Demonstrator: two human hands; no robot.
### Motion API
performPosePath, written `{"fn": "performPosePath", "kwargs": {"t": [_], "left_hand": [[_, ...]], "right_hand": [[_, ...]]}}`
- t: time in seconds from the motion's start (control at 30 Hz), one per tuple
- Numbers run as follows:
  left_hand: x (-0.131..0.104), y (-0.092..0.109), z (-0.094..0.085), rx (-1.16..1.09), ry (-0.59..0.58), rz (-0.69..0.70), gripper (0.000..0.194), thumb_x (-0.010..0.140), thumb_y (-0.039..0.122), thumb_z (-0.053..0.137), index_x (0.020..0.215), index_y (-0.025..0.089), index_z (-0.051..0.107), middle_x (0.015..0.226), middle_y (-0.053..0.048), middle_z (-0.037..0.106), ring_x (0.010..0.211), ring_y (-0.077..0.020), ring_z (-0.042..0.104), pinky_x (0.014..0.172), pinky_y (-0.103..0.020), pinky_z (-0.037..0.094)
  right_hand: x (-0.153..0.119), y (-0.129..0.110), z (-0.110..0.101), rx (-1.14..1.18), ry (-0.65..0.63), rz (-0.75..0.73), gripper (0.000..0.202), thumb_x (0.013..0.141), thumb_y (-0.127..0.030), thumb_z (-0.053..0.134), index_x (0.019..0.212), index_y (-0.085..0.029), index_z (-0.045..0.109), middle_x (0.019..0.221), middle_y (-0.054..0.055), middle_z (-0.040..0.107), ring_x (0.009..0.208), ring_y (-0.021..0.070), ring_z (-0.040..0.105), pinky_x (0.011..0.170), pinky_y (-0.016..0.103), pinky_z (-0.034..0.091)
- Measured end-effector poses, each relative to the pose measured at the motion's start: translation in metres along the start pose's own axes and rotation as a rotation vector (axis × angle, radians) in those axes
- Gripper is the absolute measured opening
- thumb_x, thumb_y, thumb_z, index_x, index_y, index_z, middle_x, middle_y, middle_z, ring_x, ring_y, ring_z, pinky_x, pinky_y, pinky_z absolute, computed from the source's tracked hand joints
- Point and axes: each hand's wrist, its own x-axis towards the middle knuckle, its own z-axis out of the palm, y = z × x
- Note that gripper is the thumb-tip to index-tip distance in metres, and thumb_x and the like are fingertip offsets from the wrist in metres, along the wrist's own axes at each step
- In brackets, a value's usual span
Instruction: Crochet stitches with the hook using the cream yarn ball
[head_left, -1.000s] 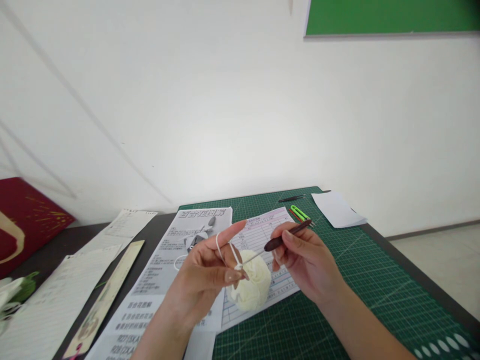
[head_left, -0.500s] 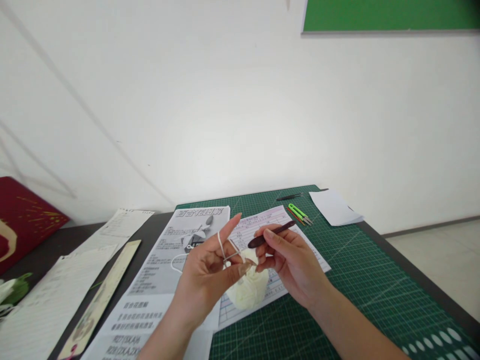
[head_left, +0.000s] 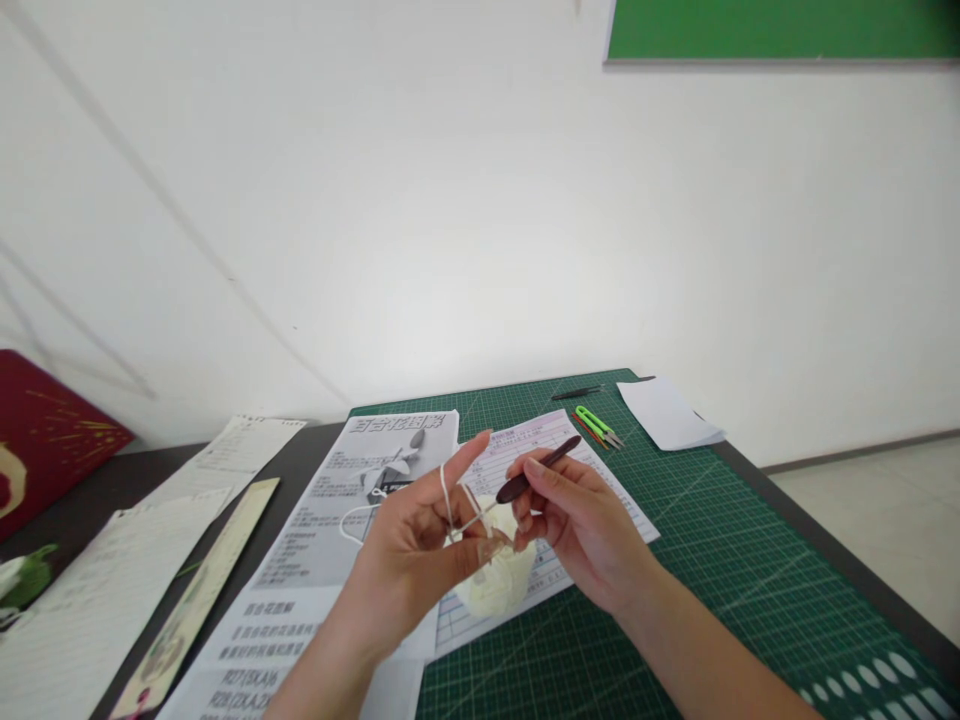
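A strand of white yarn (head_left: 447,492) loops around the raised index finger of my left hand (head_left: 420,545), whose thumb and other fingers pinch the yarn. My right hand (head_left: 574,515) holds a crochet hook by its dark brown handle (head_left: 540,470); its thin metal shaft points left to the yarn at my left fingertips. The tips of both hands are close together, and the small piece between them is partly hidden. Behind and below them, a pale cream ball of yarn (head_left: 491,588) rests on a lined paper (head_left: 476,635).
A printed sheet (head_left: 300,560) lies left on the green cutting mat (head_left: 720,560). Green snips (head_left: 596,425), dark tweezers (head_left: 577,393) and white paper (head_left: 667,415) lie farther back. Handwritten pages (head_left: 112,590), a long cream strip (head_left: 199,600) and a red item (head_left: 52,435) are at left.
The handle in my right hand has tilted more steeply, and the hook's shaft now slants down to the left. My left index finger has shifted slightly right.
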Motion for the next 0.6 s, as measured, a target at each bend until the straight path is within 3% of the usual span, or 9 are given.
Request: {"fn": "performPosePath", "kwargs": {"t": [0.13,0.33,0.6], "left_hand": [[-0.0011,0.0007,-0.0001,0.013,-0.012,-0.014,0.062,0.070,0.016,0.075,0.128,0.030,0.058,0.063,0.004,0.056,0.060,-0.0094,0.050,0.060,-0.022,0.041],[-0.0005,-0.0034,-0.0065,0.073,-0.129,-0.027,0.061,0.075,0.020,0.073,0.131,0.032,0.054,0.063,0.005,0.053,0.061,-0.0090,0.049,0.066,-0.024,0.042],[-0.0004,-0.0013,-0.0056,0.040,-0.236,-0.064,0.063,0.076,0.017,0.070,0.135,0.028,0.049,0.069,0.002,0.061,0.065,-0.0112,0.054,0.067,-0.026,0.043]], "right_hand": [[0.0008,-0.0007,0.0002,-0.004,-0.005,-0.005,0.021,0.078,-0.032,0.072,0.077,-0.012,0.070,0.055,-0.001,0.065,0.045,0.0073,0.058,0.046,0.018,0.056],[0.0002,-0.0022,-0.0008,-0.013,0.001,-0.017,0.022,0.078,-0.035,0.071,0.074,-0.013,0.067,0.054,-0.002,0.062,0.046,0.0072,0.055,0.047,0.019,0.056],[0.0010,-0.0064,-0.0041,-0.070,-0.029,-0.052,0.024,0.076,-0.036,0.072,0.069,-0.014,0.065,0.056,-0.003,0.060,0.046,0.0075,0.053,0.047,0.021,0.056]]}}
